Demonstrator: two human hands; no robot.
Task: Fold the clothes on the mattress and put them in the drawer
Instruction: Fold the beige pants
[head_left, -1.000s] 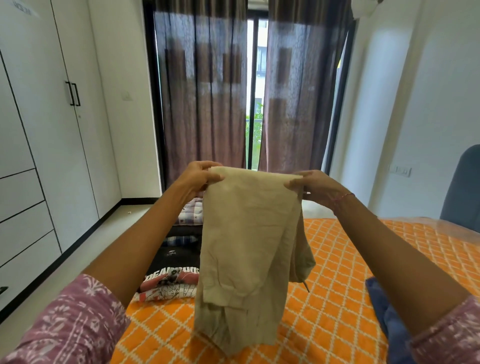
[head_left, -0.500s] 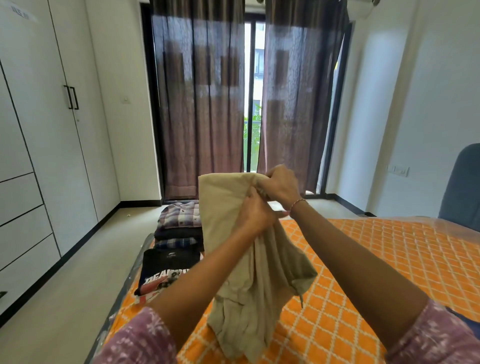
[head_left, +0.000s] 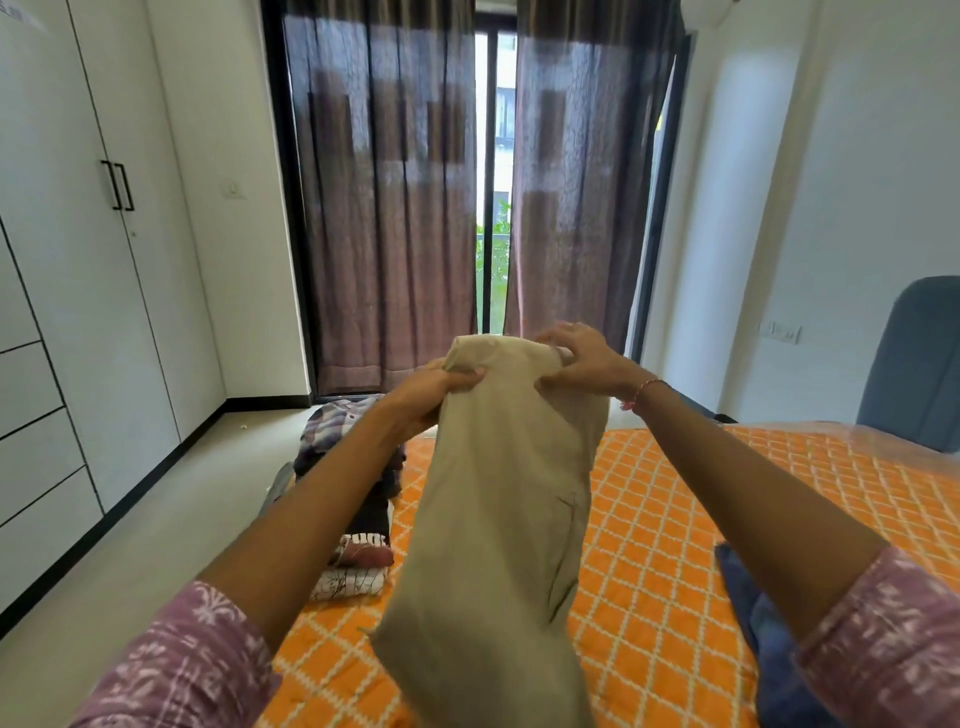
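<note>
Beige trousers (head_left: 498, 499) hang folded lengthwise in front of me above the orange patterned mattress (head_left: 727, 519). My left hand (head_left: 431, 395) grips their upper left edge. My right hand (head_left: 582, 364) pinches the top right edge, fingers curled over the fabric. The lower end of the trousers drops out of the bottom of the view. A row of folded clothes (head_left: 358, 535) lies along the mattress's left edge, partly hidden by my left arm. A blue garment (head_left: 753, 623) lies unfolded on the mattress at the right.
White wardrobe with drawers (head_left: 36, 426) stands along the left wall, drawers closed. Bare floor (head_left: 171, 493) runs between it and the mattress. Dark curtains (head_left: 389, 208) cover a glass door ahead. A grey-blue chair (head_left: 914, 364) stands at the far right.
My hands, bunched together at the top of the trousers half a second ago, have moved apart. The trousers now hang as a narrower, doubled strip.
</note>
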